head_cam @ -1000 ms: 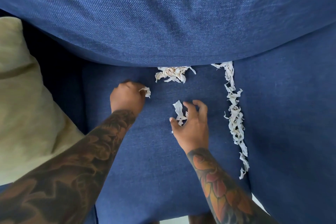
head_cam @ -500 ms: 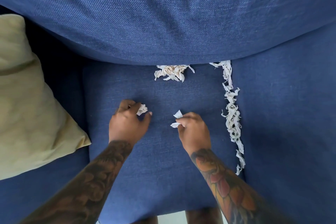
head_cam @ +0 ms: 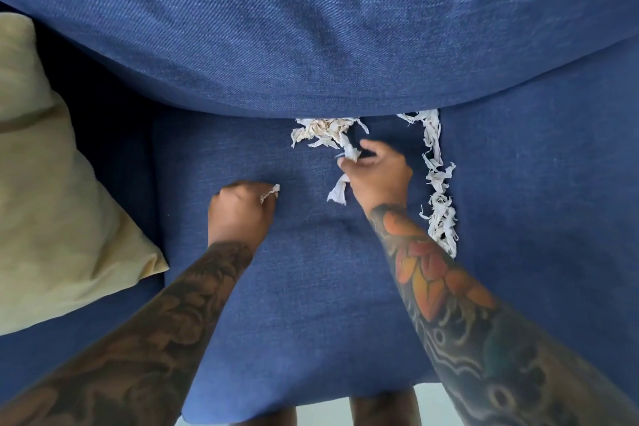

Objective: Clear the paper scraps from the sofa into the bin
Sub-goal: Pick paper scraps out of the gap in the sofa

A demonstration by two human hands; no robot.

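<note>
Blue sofa seat, left hand fisted on scrap, right hand grip pinching scraps beside pile

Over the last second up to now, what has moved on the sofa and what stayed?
The right hand, clutching paper scraps, moved forward to the scrap pile by the backrest. The left hand pulled back slightly, fisted on its scrap. The pile, the scrap line along the seam and the beige pillow stayed put.
</note>
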